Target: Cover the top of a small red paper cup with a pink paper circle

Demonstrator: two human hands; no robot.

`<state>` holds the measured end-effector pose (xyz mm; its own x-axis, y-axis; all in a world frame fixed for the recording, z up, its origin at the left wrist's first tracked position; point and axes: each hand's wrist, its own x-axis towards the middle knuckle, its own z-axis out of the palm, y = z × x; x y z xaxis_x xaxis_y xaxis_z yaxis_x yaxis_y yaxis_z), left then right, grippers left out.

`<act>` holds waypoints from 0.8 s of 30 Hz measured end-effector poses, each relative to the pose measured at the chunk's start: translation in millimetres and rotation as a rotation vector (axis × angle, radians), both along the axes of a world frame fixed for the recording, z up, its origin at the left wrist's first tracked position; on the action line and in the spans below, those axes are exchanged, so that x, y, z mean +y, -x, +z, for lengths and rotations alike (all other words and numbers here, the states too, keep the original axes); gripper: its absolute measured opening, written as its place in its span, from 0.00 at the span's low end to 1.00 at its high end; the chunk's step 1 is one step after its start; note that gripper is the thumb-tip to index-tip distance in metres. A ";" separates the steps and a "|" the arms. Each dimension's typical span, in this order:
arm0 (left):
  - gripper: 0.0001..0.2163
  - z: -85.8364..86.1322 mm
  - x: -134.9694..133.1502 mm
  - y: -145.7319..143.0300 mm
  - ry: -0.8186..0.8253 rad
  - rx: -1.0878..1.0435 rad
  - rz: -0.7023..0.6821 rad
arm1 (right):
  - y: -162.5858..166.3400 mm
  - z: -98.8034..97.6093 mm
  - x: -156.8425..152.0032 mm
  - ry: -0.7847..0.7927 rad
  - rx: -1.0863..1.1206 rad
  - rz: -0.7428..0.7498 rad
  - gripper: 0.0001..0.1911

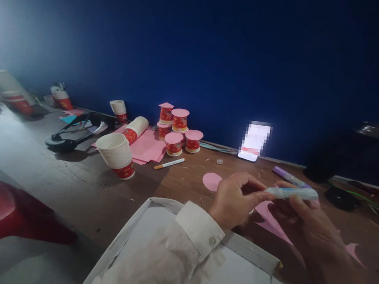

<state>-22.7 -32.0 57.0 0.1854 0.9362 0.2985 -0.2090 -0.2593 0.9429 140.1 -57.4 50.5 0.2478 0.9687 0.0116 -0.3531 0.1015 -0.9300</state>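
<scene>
Both my hands are on a pale, slim glue tube [295, 193], held level above the table. My left hand [238, 198] pinches its narrow left end between thumb and fingertips. My right hand [313, 226], slightly blurred, wraps its fingers round the wider end. Just left of my left hand lies a pink paper disc [211, 181], partly covered by it. Pink paper offcuts [274, 224] with curved cut edges lie beneath my right hand. Behind it rests a purple tube or marker [290, 177].
Several red cup pieces topped with pink paper [180, 119] stand at the back. Left of them are pink sheets [147, 148], stacked paper cups [115, 151], an orange-tipped pen [169, 163] and a black headset-like frame [63, 142]. A phone [254, 143] leans on the blue partition [201, 46].
</scene>
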 end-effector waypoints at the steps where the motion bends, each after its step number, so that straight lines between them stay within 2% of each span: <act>1: 0.14 0.0 -0.4 0.0 -0.011 0.012 0.012 | 1.0 -1.8 1.5 0.014 0.026 0.007 0.23; 3: 0.13 0.3 -1.7 0.1 -0.047 0.039 0.028 | 3.1 -4.4 4.1 0.025 0.063 0.005 0.23; 11: 0.12 0.3 -6.3 1.9 -0.242 0.144 0.094 | 11.7 -2.3 1.6 -0.023 0.014 -0.157 0.19; 17: 0.13 -1.8 -6.0 1.0 -0.229 0.152 0.090 | 20.1 -0.5 -3.2 0.009 -0.045 -0.190 0.20; 24: 0.14 -2.3 -4.8 -1.3 -0.223 0.103 0.061 | 18.6 -3.9 -1.0 0.043 -0.062 -0.131 0.23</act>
<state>-21.5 -36.8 54.7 0.1712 0.8599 0.4810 -0.0921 -0.4721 0.8767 121.5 -58.4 46.6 0.3726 0.9279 -0.0104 -0.2817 0.1024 -0.9540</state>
